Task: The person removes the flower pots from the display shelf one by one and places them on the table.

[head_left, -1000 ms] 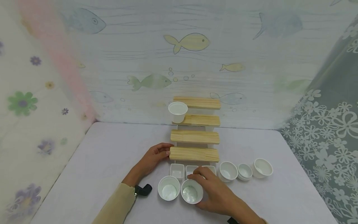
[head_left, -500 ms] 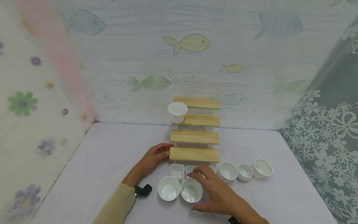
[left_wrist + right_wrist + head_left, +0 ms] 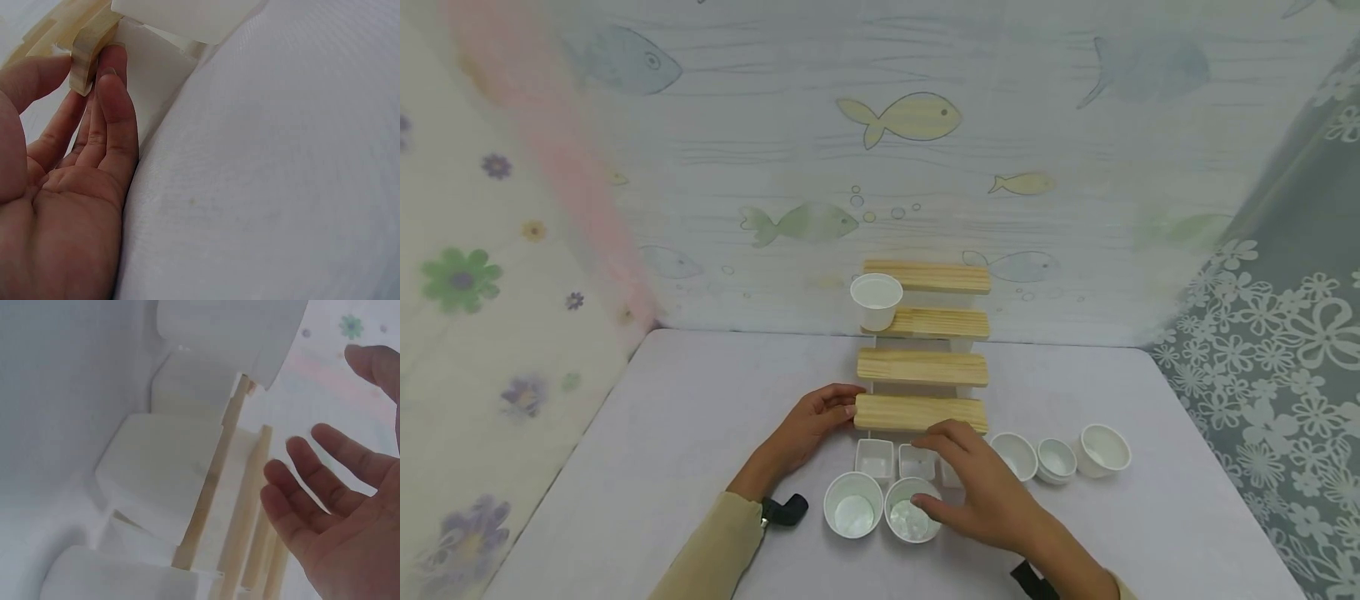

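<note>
My left hand [image 3: 805,427] pinches the left end of the lowest board [image 3: 84,59] of a tiered wooden stand [image 3: 921,412], thumb on one side and fingers on the other. A tapered white cup [image 3: 877,307] stands at the left end of an upper tier. My right hand [image 3: 981,492], fingers spread and holding nothing, hovers over a round white bowl [image 3: 904,525]; its thumb overlaps the bowl in the head view. Another round bowl [image 3: 853,508] stands beside it. Behind them sit square white dishes [image 3: 875,461], partly hidden by the right hand.
To the right, a round white bowl [image 3: 1011,454], a smaller bowl [image 3: 1056,461] and another bowl [image 3: 1105,452] stand in a row on the white tablecloth [image 3: 722,375]. A fish-patterned curtain [image 3: 760,125] hangs behind the stand.
My right hand has let go of the front right bowl and risen forward, above the bowl and square dishes. My left hand stays at the stand.
</note>
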`<state>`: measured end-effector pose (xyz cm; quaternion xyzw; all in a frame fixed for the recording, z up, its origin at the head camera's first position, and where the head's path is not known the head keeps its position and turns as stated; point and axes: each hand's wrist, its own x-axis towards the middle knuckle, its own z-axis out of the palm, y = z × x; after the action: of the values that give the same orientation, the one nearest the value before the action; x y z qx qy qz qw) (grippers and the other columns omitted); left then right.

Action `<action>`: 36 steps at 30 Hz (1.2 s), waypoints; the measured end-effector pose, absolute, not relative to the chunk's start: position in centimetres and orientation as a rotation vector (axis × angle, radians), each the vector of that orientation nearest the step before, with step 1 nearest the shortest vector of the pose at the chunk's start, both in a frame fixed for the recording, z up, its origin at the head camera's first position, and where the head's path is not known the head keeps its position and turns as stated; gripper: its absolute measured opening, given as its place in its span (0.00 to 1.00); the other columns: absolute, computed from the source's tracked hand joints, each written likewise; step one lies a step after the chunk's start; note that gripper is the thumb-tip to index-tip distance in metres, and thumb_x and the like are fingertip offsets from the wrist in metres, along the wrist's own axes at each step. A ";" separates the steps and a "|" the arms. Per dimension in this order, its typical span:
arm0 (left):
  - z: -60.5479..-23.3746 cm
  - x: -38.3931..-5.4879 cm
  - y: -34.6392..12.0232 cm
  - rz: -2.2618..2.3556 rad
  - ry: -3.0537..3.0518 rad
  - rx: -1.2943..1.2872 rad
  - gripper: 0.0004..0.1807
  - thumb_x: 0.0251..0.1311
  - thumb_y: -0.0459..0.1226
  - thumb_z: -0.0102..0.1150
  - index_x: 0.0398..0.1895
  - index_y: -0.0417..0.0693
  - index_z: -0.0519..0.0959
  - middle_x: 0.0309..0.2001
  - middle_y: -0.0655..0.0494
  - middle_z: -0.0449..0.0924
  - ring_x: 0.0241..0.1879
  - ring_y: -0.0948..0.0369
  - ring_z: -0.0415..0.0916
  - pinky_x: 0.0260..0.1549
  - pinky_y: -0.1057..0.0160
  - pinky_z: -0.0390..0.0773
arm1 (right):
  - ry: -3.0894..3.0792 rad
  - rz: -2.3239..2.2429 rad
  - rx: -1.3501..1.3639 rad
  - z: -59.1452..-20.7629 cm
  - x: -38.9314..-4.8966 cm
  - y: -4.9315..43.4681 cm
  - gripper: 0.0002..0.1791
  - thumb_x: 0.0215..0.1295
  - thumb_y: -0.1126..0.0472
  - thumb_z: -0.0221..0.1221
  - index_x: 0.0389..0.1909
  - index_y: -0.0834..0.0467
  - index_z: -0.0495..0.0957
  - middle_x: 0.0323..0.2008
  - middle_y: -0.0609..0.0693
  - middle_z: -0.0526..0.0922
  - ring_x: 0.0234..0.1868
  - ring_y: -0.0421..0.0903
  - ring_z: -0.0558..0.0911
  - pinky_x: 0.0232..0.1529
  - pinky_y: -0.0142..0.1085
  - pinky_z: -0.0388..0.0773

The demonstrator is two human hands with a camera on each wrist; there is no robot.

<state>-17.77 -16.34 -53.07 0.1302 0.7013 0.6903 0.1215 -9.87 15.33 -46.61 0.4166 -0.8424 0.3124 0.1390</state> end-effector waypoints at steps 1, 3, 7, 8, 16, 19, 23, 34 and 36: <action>-53.0 -17.7 -16.3 2.018 2.046 0.380 0.24 0.77 0.38 0.61 0.71 0.40 0.73 0.64 0.43 0.80 0.60 0.55 0.80 0.56 0.61 0.82 | -2.442 0.916 1.191 -46.5 -9.9 15.4 0.33 0.58 0.52 0.80 0.63 0.50 0.78 0.59 0.41 0.76 0.59 0.40 0.77 0.58 0.41 0.81; -53.0 -17.6 -16.2 2.023 2.044 0.379 0.24 0.77 0.38 0.60 0.71 0.39 0.73 0.63 0.42 0.80 0.59 0.55 0.80 0.56 0.61 0.82 | -2.454 0.939 1.169 -46.2 -10.1 15.4 0.32 0.58 0.53 0.79 0.62 0.52 0.79 0.59 0.41 0.76 0.59 0.40 0.77 0.57 0.40 0.82; -52.9 -17.3 -16.0 2.026 2.042 0.391 0.25 0.78 0.37 0.60 0.72 0.37 0.72 0.64 0.40 0.79 0.59 0.56 0.80 0.56 0.61 0.82 | -2.479 0.971 1.130 -45.7 -10.3 15.6 0.31 0.59 0.54 0.79 0.61 0.52 0.80 0.59 0.40 0.76 0.59 0.39 0.77 0.57 0.40 0.82; -52.8 -17.2 -16.0 2.028 2.043 0.390 0.25 0.78 0.37 0.60 0.72 0.37 0.72 0.64 0.40 0.79 0.59 0.56 0.81 0.56 0.61 0.82 | -2.483 0.974 1.123 -45.6 -10.4 15.7 0.30 0.59 0.54 0.79 0.61 0.52 0.80 0.59 0.40 0.76 0.59 0.39 0.77 0.58 0.40 0.82; -52.8 -17.6 -16.1 2.030 2.044 0.394 0.24 0.78 0.36 0.59 0.72 0.37 0.73 0.63 0.41 0.79 0.58 0.56 0.81 0.55 0.62 0.82 | -2.435 0.982 1.082 -45.2 -11.4 15.6 0.31 0.58 0.55 0.79 0.61 0.55 0.79 0.60 0.43 0.77 0.62 0.43 0.77 0.59 0.45 0.82; -52.9 -17.9 -16.2 2.032 2.038 0.390 0.24 0.78 0.36 0.59 0.71 0.38 0.73 0.63 0.42 0.80 0.58 0.56 0.81 0.55 0.62 0.82 | -2.406 0.982 1.078 -45.0 -12.0 15.4 0.32 0.58 0.56 0.79 0.61 0.56 0.79 0.59 0.44 0.77 0.61 0.43 0.78 0.59 0.45 0.81; -52.9 -18.1 -16.4 2.027 2.030 0.403 0.25 0.78 0.37 0.60 0.72 0.38 0.72 0.63 0.41 0.79 0.58 0.56 0.81 0.55 0.62 0.82 | -2.408 0.989 1.061 -44.3 -12.8 15.1 0.32 0.59 0.55 0.79 0.62 0.53 0.78 0.59 0.43 0.77 0.61 0.42 0.79 0.60 0.44 0.82; -53.0 -19.2 -16.9 2.029 2.007 0.411 0.23 0.78 0.37 0.60 0.71 0.39 0.73 0.63 0.42 0.79 0.59 0.54 0.80 0.54 0.62 0.83 | -2.330 1.011 1.022 -41.9 -15.0 14.6 0.32 0.60 0.58 0.77 0.62 0.61 0.77 0.60 0.49 0.77 0.61 0.47 0.79 0.60 0.46 0.81; -53.0 -19.3 -16.9 2.028 2.003 0.415 0.23 0.78 0.37 0.59 0.71 0.39 0.73 0.63 0.42 0.79 0.59 0.54 0.80 0.55 0.61 0.83 | -2.307 1.022 1.008 -41.7 -15.4 14.4 0.32 0.60 0.58 0.77 0.63 0.60 0.77 0.60 0.50 0.78 0.61 0.48 0.79 0.59 0.47 0.81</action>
<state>-19.34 -16.95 -52.99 0.1428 0.6895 0.6980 0.1301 -15.42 14.43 -41.68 0.3627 -0.8300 0.3675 0.2107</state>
